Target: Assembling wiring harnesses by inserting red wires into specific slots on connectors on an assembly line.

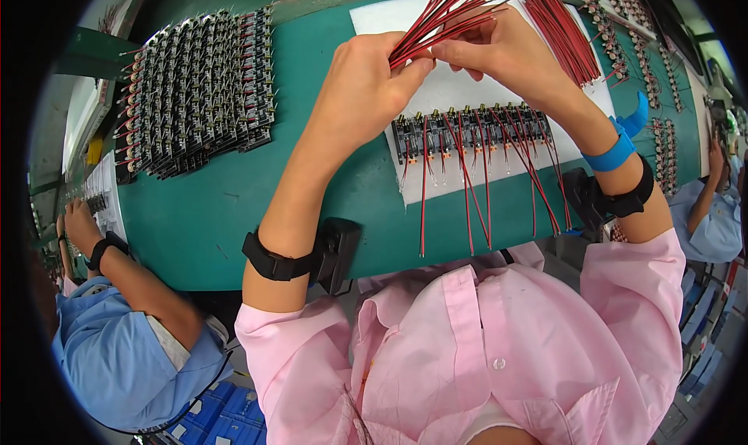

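Observation:
A loose bundle of thin red and black wires (436, 26) is gripped in my left hand (365, 90), its far ends fanning up and to the right. My right hand (510, 55) meets the bundle from the other side, thumb and fingertips pinched together; what lies between them is hidden. Below both hands, a row of small black circuit boards (467, 132) rests on a white foam sheet (417, 184). Several red and black wire pairs (470, 203) trail from that row toward the table's near edge.
Stacked rows of circuit boards (199, 94) stand on the green table (195, 234) at left. More red wires (559, 36) lie at the foam's far right, with further board strips (612, 36) beyond. A co-worker in blue (132, 344) sits at left, another person (709, 219) at right.

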Available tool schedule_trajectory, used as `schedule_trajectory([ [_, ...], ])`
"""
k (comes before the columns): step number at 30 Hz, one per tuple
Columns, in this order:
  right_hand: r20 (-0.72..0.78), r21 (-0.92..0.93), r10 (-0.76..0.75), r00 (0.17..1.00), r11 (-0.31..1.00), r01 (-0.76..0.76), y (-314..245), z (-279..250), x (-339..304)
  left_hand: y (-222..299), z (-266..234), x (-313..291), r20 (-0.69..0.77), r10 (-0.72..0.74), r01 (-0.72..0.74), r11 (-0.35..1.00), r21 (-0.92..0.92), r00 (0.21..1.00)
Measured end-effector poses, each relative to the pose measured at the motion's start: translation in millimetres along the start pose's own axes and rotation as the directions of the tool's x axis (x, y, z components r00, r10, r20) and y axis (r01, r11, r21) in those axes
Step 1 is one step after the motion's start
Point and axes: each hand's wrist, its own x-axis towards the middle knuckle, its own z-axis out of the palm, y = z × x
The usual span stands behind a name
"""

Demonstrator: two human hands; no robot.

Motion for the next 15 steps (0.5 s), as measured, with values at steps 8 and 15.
schedule_trajectory([
  [8,-0.004,0.054,0.018,1.000,0.998,-0.018,1,2,-3,-8,-4,0,0.029,0.117,-0.119,0.989,0.086,0.993],
  [15,0.031,0.107,0.041,0.999,0.993,-0.044,-1,3,-3,-1,-9,0,0.075,-0.015,0.005,0.991,0.130,0.997],
])
